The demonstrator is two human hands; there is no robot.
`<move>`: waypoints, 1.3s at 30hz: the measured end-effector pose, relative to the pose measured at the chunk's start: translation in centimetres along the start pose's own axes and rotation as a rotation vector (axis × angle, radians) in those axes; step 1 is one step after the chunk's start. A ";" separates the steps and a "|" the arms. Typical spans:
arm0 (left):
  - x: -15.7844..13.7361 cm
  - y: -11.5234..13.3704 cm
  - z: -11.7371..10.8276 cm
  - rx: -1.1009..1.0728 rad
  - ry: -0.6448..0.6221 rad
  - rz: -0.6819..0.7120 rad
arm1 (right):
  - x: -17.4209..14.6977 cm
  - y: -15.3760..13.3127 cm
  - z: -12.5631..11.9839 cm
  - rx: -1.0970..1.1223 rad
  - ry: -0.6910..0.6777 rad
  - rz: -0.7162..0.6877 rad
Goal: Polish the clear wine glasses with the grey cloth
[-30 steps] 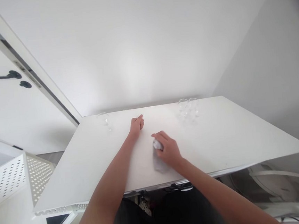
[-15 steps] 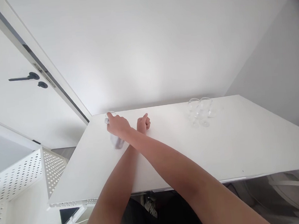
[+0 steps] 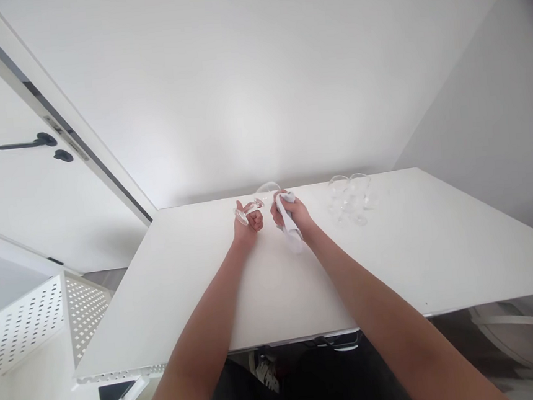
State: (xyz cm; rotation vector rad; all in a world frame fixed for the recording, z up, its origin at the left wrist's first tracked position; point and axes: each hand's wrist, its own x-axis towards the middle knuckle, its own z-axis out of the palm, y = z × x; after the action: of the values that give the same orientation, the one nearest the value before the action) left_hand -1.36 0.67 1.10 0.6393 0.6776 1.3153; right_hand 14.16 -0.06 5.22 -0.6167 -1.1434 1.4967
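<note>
1. Left hand point(image 3: 248, 223), bare – over the far half of the table, fingers curled in towards the palm, thumb raised. A glass stem crosses it; whether the fingers clasp that stem, one cannot tell.
2. Clear, stemmed drinking glass point(image 3: 254, 205) – tilted, its round foot at the left hand, its bowl pointing away towards the wall, beside the right hand. Contact between bowl and right fingers is unclear.
3. Right hand point(image 3: 291, 213), bare – just right of the left hand, fingers closed around a bunched cloth.
4. Thin white cloth point(image 3: 291, 226) – gathered in the right hand, a loose end hanging towards the near edge.
5. Cluster of clear, stemmed glasses point(image 3: 350, 199) – standing close together near the far edge, right of both hands; exact number hard to make out.
6. Smooth white rectangular table point(image 3: 200, 299) – beneath both hands, its far edge along a plain white wall point(image 3: 236, 72).
7. White door with black lever handle point(image 3: 26, 144), at far left.
</note>
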 end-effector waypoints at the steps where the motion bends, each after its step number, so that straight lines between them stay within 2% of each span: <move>1: -0.1 0.1 0.1 0.028 -0.045 0.017 | -0.6 0.3 -1.4 0.011 -0.004 0.037; 4: -0.5 0.2 0.3 0.123 -0.166 0.036 | -1.2 2.0 -3.8 0.043 0.096 0.037; 6: -0.6 0.3 0.4 0.152 -0.186 0.015 | -0.9 2.9 -4.4 0.046 0.147 -0.001; 13: -0.6 0.1 0.5 0.145 -0.224 0.002 | -0.2 2.9 -4.8 0.061 0.133 -0.072; 17: -0.7 0.1 0.5 0.155 -0.303 0.019 | -0.3 2.8 -4.8 0.144 0.148 -0.024; 21: -0.8 0.4 0.2 0.142 -0.228 0.129 | 0.6 3.6 -5.2 0.189 0.262 0.019; 26: -0.9 0.8 0.0 0.080 -0.114 0.236 | 2.0 4.9 -6.1 0.217 0.524 -0.061; 31: -1.0 0.7 0.3 0.095 -0.131 0.213 | 1.8 4.9 -6.6 0.168 0.435 -0.058; 39: -0.9 0.1 0.4 0.264 -0.080 0.280 | 1.2 3.7 -6.2 0.438 0.324 0.012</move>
State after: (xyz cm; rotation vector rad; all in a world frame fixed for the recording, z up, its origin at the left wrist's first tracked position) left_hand -1.25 -0.18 1.50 1.0249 0.7212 1.4601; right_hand 17.55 3.37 -0.28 -0.5348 -0.5416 1.5278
